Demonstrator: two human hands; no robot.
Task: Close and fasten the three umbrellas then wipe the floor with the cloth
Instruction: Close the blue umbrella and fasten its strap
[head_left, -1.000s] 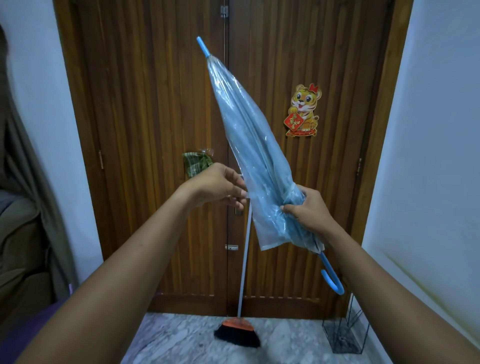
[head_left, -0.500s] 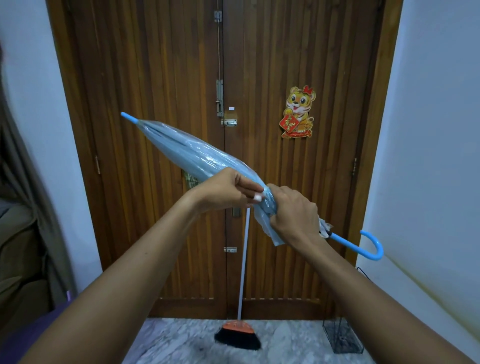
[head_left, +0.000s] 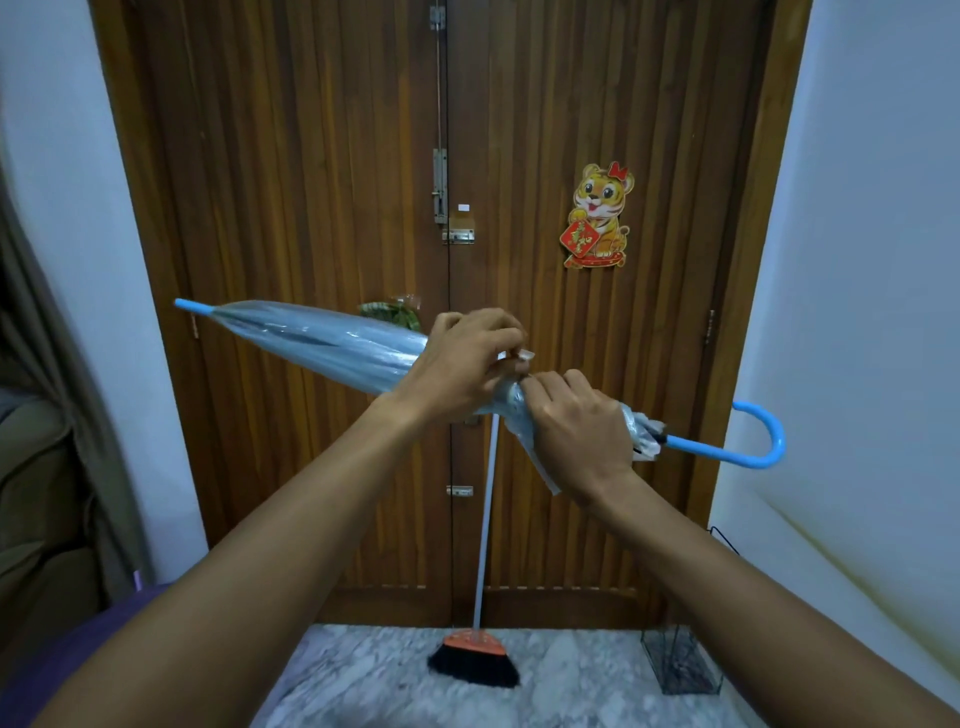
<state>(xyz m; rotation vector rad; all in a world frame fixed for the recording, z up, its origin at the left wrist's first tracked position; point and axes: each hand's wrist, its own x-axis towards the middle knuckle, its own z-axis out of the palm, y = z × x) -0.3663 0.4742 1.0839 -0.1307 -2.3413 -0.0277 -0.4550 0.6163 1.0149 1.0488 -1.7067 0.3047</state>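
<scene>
Wooden double doors (head_left: 311, 208) behind, two hands (head_left: 462, 364) (head_left: 576, 431) grip one closed umbrella (head_left: 322, 338).

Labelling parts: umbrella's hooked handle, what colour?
Light blue, handle clearest in the head view.

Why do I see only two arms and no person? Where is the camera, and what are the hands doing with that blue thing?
The one camera sits on the person's head and looks forward and down, so you see only their arms, as through their eyes. The blue thing is a see-through umbrella, folded shut and held roughly level, its hooked handle pointing right. The right hand grips the bunched cover near the handle. The left hand pinches a small white tab, probably the strap that fastens it. Behind is a wooden door with a tiger sticker; a broom leans on it, bristles on the marble floor.
</scene>
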